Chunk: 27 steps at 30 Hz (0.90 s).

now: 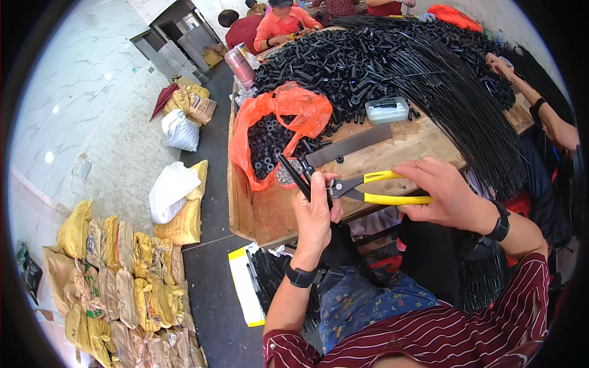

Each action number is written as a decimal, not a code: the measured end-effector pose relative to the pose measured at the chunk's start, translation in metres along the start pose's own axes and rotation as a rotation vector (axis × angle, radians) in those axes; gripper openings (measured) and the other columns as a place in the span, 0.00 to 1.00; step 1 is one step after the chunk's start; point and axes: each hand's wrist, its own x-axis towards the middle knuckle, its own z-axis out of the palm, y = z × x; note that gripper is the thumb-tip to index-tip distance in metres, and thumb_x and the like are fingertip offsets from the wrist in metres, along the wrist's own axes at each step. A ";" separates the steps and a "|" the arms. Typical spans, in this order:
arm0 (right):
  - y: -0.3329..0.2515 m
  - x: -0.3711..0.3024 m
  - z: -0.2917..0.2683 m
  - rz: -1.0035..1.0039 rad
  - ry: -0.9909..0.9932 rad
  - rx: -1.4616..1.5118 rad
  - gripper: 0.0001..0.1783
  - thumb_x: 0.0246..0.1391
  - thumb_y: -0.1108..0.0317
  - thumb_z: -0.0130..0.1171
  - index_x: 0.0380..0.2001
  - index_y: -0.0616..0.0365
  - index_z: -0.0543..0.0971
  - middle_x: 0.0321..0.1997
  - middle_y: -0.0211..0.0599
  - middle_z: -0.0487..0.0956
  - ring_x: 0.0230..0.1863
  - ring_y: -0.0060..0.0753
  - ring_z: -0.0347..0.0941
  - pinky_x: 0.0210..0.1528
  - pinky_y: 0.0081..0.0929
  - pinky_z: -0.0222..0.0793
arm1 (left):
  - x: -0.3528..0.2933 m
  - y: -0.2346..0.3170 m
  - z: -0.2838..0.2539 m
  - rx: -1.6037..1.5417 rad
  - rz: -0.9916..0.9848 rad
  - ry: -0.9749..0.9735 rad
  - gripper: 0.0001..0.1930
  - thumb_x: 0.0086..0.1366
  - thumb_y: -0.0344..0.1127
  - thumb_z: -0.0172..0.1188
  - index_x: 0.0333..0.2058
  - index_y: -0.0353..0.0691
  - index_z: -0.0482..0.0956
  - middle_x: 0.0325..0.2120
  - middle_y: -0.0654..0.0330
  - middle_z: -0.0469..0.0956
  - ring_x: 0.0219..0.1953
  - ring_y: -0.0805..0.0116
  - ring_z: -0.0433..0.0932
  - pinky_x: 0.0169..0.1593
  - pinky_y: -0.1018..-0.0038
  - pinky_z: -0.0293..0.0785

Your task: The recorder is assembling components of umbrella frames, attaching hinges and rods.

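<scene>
My left hand [313, 214] is closed around a slim black tubular piece [294, 175] that points up and away to the left. In my right hand [445, 187] are pliers [399, 200] with yellow handles, spread apart in the grip. The dark jaws of the pliers reach the fingers of my left hand; what lies between them is too small to make out. Just beyond my left hand stands a round container of small metal bits [287, 173], beside an orange plastic bag [242, 144] holding black ring-shaped parts [265, 156].
On the wooden table [423, 150] lie a flat metal bar [350, 145], a clear plastic box [386, 110], heaped black parts [331, 64] and long black rods [454, 92]. A co-worker's arm [521, 89] reaches in at right; others sit beyond. Stacked sacks [123, 276] stand left.
</scene>
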 end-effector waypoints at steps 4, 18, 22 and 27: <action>0.006 -0.004 0.000 0.405 -0.301 0.607 0.22 0.58 0.61 0.54 0.53 0.62 0.72 0.35 0.41 0.79 0.30 0.32 0.74 0.33 0.28 0.71 | -0.002 0.001 -0.004 -0.080 -0.014 -0.095 0.24 0.71 0.52 0.45 0.40 0.31 0.74 0.17 0.65 0.67 0.12 0.80 0.60 0.17 0.79 0.58; -0.027 -0.008 0.014 0.788 -0.566 1.038 0.34 0.48 0.62 0.68 0.56 0.62 0.66 0.30 0.36 0.76 0.23 0.22 0.75 0.27 0.24 0.72 | 0.000 0.002 0.006 -0.008 -0.061 -0.041 0.26 0.70 0.55 0.45 0.35 0.33 0.74 0.14 0.65 0.67 0.11 0.79 0.60 0.16 0.79 0.55; -0.019 -0.012 0.029 0.344 -0.189 0.396 0.36 0.42 0.65 0.67 0.56 0.62 0.67 0.40 0.43 0.75 0.26 0.38 0.76 0.30 0.28 0.73 | 0.000 0.002 0.012 -0.031 -0.057 -0.029 0.25 0.70 0.54 0.45 0.36 0.33 0.74 0.13 0.65 0.66 0.11 0.79 0.59 0.16 0.78 0.55; -0.005 -0.012 0.035 0.048 0.052 0.118 0.28 0.47 0.65 0.62 0.52 0.63 0.70 0.39 0.43 0.77 0.29 0.43 0.76 0.32 0.31 0.74 | -0.001 0.001 0.010 -0.012 -0.017 -0.084 0.28 0.71 0.57 0.41 0.38 0.33 0.73 0.13 0.65 0.65 0.11 0.78 0.58 0.16 0.78 0.53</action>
